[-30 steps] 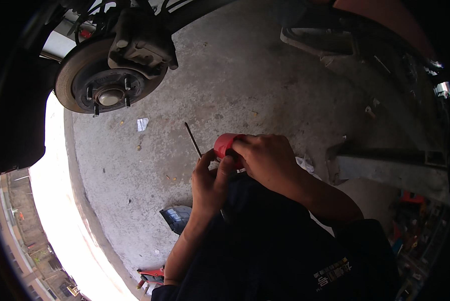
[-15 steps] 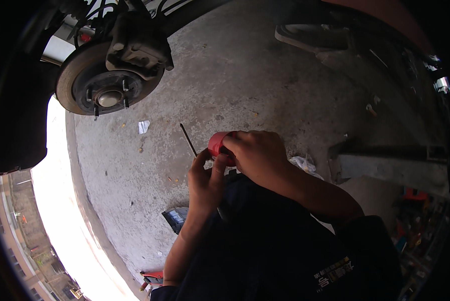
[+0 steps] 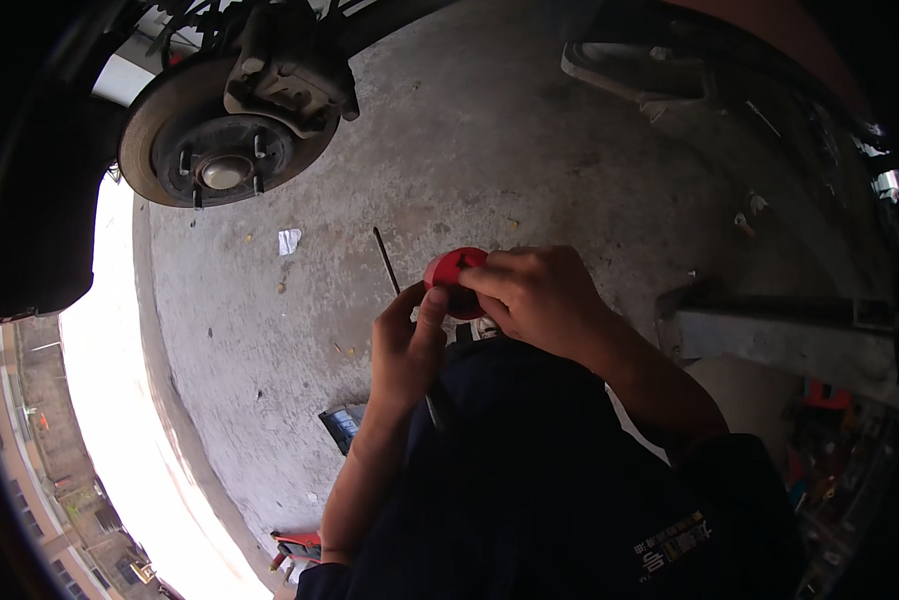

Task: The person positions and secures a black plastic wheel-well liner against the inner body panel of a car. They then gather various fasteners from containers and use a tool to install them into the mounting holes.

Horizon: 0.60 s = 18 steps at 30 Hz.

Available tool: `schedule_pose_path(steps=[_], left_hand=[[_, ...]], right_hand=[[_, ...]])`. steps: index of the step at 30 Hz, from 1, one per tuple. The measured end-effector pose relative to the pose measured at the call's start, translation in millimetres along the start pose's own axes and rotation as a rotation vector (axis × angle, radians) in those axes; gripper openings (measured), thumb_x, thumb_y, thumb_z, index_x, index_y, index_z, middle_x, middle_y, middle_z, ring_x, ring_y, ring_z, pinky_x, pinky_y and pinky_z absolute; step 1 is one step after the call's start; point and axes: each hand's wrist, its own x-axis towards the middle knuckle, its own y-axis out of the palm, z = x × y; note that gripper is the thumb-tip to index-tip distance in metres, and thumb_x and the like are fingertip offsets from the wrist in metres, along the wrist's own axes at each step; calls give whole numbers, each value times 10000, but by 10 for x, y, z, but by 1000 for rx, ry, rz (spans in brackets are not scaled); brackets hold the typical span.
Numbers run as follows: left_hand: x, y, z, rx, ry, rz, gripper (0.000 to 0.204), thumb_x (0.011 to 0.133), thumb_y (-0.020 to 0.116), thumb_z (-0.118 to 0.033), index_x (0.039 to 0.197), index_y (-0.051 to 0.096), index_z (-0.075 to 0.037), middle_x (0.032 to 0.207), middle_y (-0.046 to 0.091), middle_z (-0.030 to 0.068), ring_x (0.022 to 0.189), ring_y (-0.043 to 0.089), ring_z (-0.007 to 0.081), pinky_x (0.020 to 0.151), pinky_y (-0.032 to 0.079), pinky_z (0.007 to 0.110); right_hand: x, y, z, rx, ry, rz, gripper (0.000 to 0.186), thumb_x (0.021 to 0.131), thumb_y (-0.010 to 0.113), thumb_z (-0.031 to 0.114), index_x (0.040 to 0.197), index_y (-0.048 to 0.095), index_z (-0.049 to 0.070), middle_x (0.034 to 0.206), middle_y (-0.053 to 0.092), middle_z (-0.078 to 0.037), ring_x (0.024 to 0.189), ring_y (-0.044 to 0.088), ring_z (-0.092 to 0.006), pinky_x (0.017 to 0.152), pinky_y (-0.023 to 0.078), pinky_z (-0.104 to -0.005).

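A round red cap-like piece (image 3: 445,270), with a dark cross-shaped mark on its face, is held between my two hands in front of my body. My left hand (image 3: 409,335) is closed on its near left side, thumb on the rim. The same hand also holds a screwdriver (image 3: 385,258): its thin dark shaft points up and away, and part of its handle shows below the hand. From the right, my right hand (image 3: 544,295) grips the red piece, fingers over its face. The inside of the piece is mostly hidden by the fingers.
At upper left hangs a brake disc (image 3: 184,130) with bare wheel studs and a caliper (image 3: 294,85). A metal lift arm (image 3: 769,335) sits at right. On the concrete floor lie a white scrap (image 3: 289,241), a blue-black packet (image 3: 341,428) and a red tool (image 3: 297,546).
The red piece has tipped so that its face shows more, and my right fingers have shifted on it. The view has moved slightly. My left hand keeps the screwdriver.
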Motion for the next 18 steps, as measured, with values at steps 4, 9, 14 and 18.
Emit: schedule_pose_path(steps=[4,9,14,18], left_hand=[[3,-7,61,-23,0,-13,461,913,584,-378,1065,608,56,563,535,-16,481,430,26,427,312,201],[58,-36,8,164,76,19,457,892,611,-386,952,644,66,618,602,37,517,479,56,451,364,221],[96,-91,65,244,142,47,459,883,620,-391,907,653,66,616,604,45,536,480,52,461,373,220],[116,-132,121,244,77,89,466,880,622,-399,886,651,66,607,585,19,536,469,54,462,371,227]], right_hand=[[38,-65,45,23,-6,37,129,725,683,86,852,662,80,668,631,-48,569,625,-205,515,494,-316],[-5,-23,16,-8,39,234,69,736,676,89,793,677,53,711,657,-58,608,641,-203,568,507,-327],[-36,8,-26,-21,52,322,72,761,669,105,810,685,54,744,668,-69,643,653,-206,601,523,-334],[-133,140,-68,-17,116,341,68,775,662,113,804,683,56,749,668,-71,647,656,-213,601,528,-332]])
